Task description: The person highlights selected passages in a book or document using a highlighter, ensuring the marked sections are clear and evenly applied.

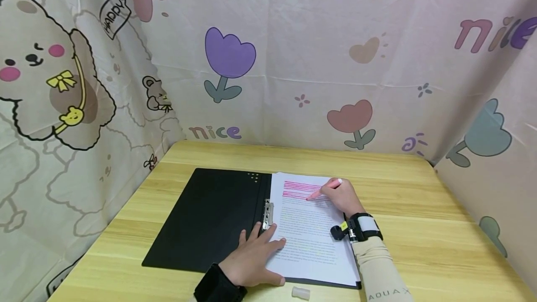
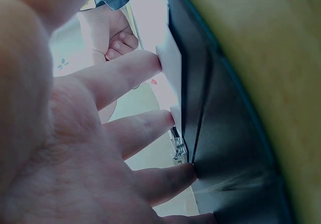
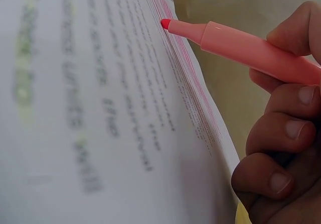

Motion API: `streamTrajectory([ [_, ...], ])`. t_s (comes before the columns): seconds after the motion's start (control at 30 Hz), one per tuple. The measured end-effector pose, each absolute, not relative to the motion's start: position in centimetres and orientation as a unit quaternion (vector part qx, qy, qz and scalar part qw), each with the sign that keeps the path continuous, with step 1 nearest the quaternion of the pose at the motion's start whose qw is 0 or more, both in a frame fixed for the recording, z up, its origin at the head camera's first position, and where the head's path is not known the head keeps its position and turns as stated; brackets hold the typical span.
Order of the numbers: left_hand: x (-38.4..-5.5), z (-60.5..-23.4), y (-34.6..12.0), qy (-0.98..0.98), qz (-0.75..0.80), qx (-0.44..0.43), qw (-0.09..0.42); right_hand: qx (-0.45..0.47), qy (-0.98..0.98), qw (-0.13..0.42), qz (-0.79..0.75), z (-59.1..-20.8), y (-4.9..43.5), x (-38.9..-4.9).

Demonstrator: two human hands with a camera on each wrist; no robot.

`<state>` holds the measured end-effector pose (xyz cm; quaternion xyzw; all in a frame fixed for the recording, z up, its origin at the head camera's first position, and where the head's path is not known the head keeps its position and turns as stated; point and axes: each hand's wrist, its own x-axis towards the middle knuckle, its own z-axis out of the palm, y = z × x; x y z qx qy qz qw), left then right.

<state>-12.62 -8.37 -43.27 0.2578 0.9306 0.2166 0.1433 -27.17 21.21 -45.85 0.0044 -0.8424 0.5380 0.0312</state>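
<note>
A pink highlighter (image 1: 313,195) is gripped between the thumb and fingers of my right hand (image 1: 344,198), its tip at the printed page (image 1: 310,246). Several pink lines (image 1: 299,189) run across the top of that sheet. In the right wrist view the highlighter (image 3: 241,50) shows its bright red-pink tip, uncapped, over the text. My left hand (image 1: 253,257) lies spread, its fingers straight, across the lower left of the paper and the spine of the black folder (image 1: 214,218). The folder lies unfolded on the table, the paper beside its metal clip (image 1: 267,213).
A small pale cap (image 1: 300,293) lies on the wooden table (image 1: 407,199) just below the folder's front edge. Curtains (image 1: 293,59) printed with flowers and cartoon animals hang behind the table and at both sides.
</note>
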Motion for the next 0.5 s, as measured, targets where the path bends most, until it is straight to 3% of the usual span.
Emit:
streamTrajectory([
  [0.5, -12.63, -43.22, -8.48, 0.931, 0.210, 0.264, 0.142, 0.011, -0.847, 0.036, 0.530, -45.95, 21.62, -27.18],
])
